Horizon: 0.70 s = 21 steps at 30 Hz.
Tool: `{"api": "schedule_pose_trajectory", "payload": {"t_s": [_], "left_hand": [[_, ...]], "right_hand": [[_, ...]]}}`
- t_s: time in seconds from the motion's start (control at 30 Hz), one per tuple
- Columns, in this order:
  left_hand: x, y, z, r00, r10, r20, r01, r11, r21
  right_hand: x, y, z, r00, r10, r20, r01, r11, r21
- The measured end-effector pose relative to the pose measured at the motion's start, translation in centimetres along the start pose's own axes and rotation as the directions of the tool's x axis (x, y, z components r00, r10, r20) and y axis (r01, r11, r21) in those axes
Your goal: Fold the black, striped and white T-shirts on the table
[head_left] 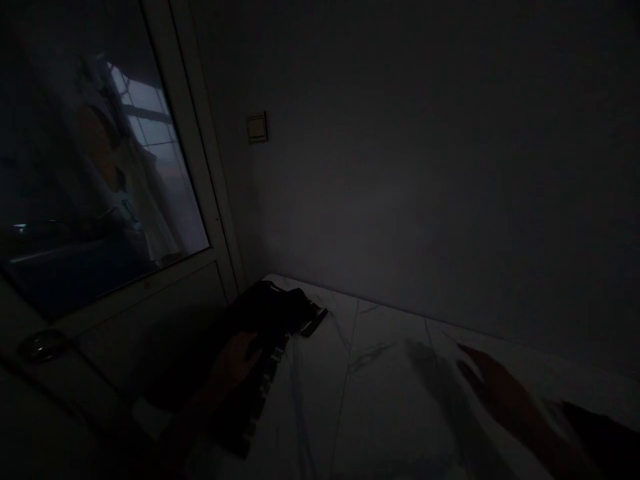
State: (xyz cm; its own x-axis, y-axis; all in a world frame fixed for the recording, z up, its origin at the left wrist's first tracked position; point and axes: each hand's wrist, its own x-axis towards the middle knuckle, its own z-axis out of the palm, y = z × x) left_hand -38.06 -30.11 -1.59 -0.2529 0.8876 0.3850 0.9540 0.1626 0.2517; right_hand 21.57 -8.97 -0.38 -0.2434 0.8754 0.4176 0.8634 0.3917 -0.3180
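The left hand (234,362) rests on what looks like dark striped cloth (265,313).

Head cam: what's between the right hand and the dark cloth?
Head view: between the right hand and the dark cloth lies white marble-look surface, grey-veined, with the hand's shadow across it.

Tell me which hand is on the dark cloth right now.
The left hand is on the dark cloth. The right hand is apart from the cloth, off to the side over the pale veined top.
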Motion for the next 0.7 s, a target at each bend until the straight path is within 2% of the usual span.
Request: {"api": "schedule_pose_trajectory", "payload": {"t_s": [0.07,0.17,0.23,0.3,0.37,0.47,0.6,0.7], "left_hand": [[3.5,-2.0,0.0,0.999,-0.011,0.045,0.011,1.0,0.018],[7.6,-4.7,1.2,0.994,-0.021,0.111,0.01,0.995,0.1],[8.5,-6.0,2.8,0.988,-0.041,0.146,0.014,0.983,0.184],[8.2,-6.8,4.7,0.984,-0.06,0.17,0.013,0.965,0.261],[7.5,-7.2,6.1,0.984,-0.056,0.171,0.001,0.953,0.304],[6.8,-7.2,6.9,0.988,-0.043,0.146,-0.006,0.948,0.318],[7.0,-6.9,6.5,0.988,-0.047,0.147,-0.001,0.951,0.309],[7.1,-6.9,6.6,0.987,-0.066,0.149,0.021,0.958,0.286]], "right_hand": [[4.3,-9.2,4.1,0.991,-0.051,0.122,0.04,0.995,0.092],[9.7,-22.6,9.9,0.942,-0.161,0.293,0.117,0.98,0.161],[12.4,-29.4,13.5,0.929,-0.179,0.324,0.144,0.981,0.13],[14.6,-34.1,16.8,0.933,-0.156,0.326,0.131,0.987,0.096],[16.3,-36.8,19.5,0.939,-0.107,0.325,0.096,0.994,0.051],[17.9,-38.6,22.1,0.946,-0.062,0.319,0.064,0.998,0.003],[17.6,-39.8,23.1,0.956,-0.129,0.262,0.127,0.992,0.026],[15.6,-40.4,23.4,0.955,-0.254,0.151,0.237,0.964,0.121]]}}
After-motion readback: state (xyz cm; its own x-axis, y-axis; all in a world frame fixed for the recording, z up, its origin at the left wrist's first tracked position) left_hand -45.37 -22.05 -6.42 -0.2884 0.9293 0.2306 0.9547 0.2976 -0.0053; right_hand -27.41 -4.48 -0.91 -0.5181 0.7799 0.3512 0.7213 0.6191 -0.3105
